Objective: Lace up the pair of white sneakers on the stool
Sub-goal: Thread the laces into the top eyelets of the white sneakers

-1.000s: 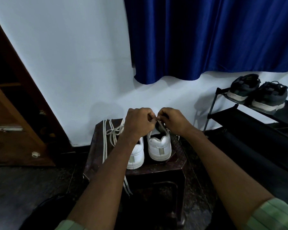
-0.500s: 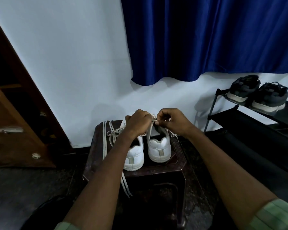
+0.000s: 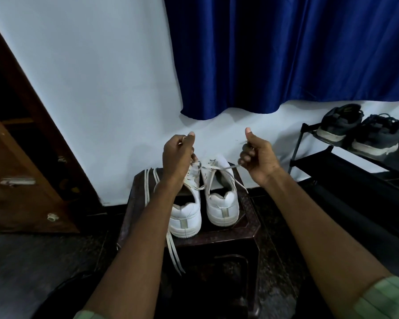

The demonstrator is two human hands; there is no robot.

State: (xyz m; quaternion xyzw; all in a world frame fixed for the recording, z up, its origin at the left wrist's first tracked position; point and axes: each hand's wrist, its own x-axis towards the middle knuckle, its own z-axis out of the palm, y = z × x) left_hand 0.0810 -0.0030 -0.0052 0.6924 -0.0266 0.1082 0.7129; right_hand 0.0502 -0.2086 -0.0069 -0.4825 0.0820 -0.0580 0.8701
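Observation:
Two white sneakers stand heels toward me on a dark brown stool (image 3: 247, 229). The right sneaker (image 3: 221, 203) has a white lace (image 3: 219, 169) running across its top eyelets. My left hand (image 3: 177, 155) is raised above the left sneaker (image 3: 186, 217) and grips one end of that lace. Off to the right, apart from it, my right hand (image 3: 256, 155) pinches the other end, and the lace stretches taut between them. A second loose lace (image 3: 151, 180) lies along the stool's left side and hangs over its front edge.
A black shoe rack (image 3: 346, 162) with a pair of dark sneakers (image 3: 359, 132) stands at the right. A blue curtain (image 3: 286, 54) hangs on the white wall behind. A brown wooden door (image 3: 21, 192) leans at the left. The floor is dark.
Both hands were together over the right sneaker's tongue; they have lifted and pulled apart, drawing the lace ends outward and tight.

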